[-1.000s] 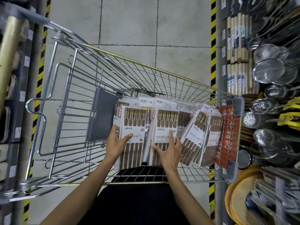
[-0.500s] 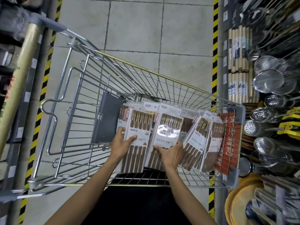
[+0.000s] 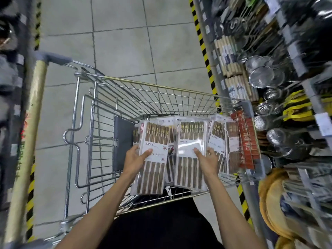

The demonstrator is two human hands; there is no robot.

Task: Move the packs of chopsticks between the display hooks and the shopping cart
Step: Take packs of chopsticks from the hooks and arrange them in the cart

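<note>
From the head camera, each hand has one pack of chopsticks. The left hand (image 3: 135,159) grips the left pack (image 3: 154,137) by its side, thumb across the white label. The right hand (image 3: 209,159) grips the right pack (image 3: 191,133) the same way. Both packs are held face up over the near end of the cart (image 3: 161,85), above the other packs (image 3: 218,141) that lean inside it towards the right wall.

This looks like the lift out of the cart, with the hooks as the goal. The film wrap is glossy and probably slick, so a firm pinch at mid-length suits it. The packs should rise level until they clear the wire rim, then turn one at a time so the hang tab at the top leads.

The cart's right wall carries a red sign (image 3: 246,141) and stands between the packs and the rack (image 3: 305,83). Strainers (image 3: 262,76) jut out from that rack and could snag a pack. The hooks themselves are lost in blur, so I cannot tell which is free. A grey flap (image 3: 123,141) stands upright just left of the packs.
</note>
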